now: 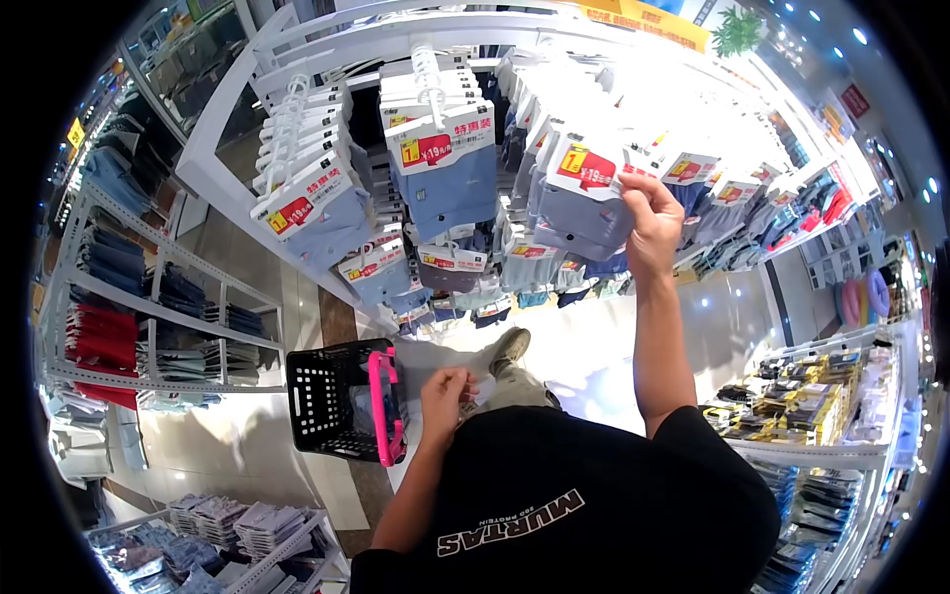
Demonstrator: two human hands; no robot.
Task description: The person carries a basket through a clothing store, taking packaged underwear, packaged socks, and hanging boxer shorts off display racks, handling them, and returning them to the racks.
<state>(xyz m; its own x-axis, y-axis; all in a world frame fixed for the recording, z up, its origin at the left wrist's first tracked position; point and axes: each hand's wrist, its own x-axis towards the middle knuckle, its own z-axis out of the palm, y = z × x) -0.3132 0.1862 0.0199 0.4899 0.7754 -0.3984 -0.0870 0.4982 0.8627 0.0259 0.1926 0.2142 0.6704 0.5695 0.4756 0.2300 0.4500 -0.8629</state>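
My right hand [653, 220] pinches the right edge of a light blue-grey packaged garment [584, 220] with a white card header and a red and yellow price label, on the hanging rack. To its left hang a blue pack [450, 193] and a paler blue pack [322, 233], each with a similar label. Low in front of my body is my left hand [447, 396], its fingers curled; whether anything is inside them cannot be made out. A black basket [317, 401] with a pink handle [386, 406] stands on the floor left of it, with a bluish item inside.
Shelves of folded clothes [109, 342] stand at the left. A bin of packed garments [262, 525] is at the lower left, and a shelf of yellow and black packs [792, 396] at the right. My shoe [512, 346] is below the rack.
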